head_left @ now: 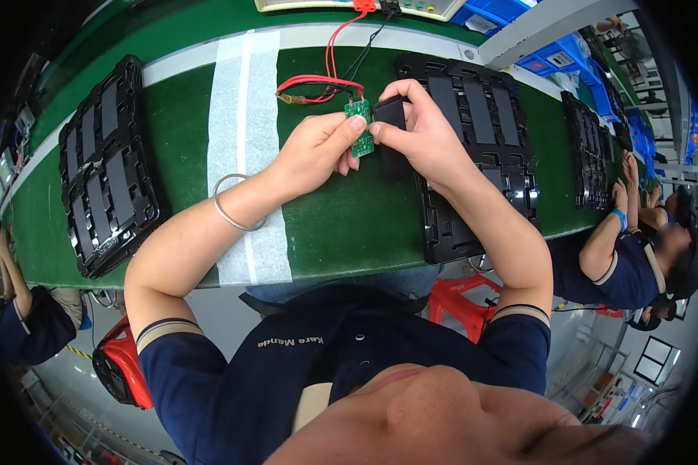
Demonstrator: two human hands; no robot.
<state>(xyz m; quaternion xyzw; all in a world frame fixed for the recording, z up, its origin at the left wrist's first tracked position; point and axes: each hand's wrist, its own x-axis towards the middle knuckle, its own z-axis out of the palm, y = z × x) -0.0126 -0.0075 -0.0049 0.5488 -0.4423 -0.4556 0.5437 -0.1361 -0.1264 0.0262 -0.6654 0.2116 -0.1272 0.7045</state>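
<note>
Left hand (312,151) and right hand (419,132) pinch green circuit board (360,128) at upper centre; long axis vertical, wired end up.

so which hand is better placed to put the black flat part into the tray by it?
Probably right: the right hand already holds the flat black rectangular part, directly over the black plastic compartment tray. The left hand pinches the small green circuit board.

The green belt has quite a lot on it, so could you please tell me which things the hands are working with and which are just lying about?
In hand:
- small green circuit board, pinched by left hand
- flat black part, held by right hand
- red and black wires at the board

Lying about:
- black tray on the left
- black tray under the right hand
- far black tray
- blue bins
</note>
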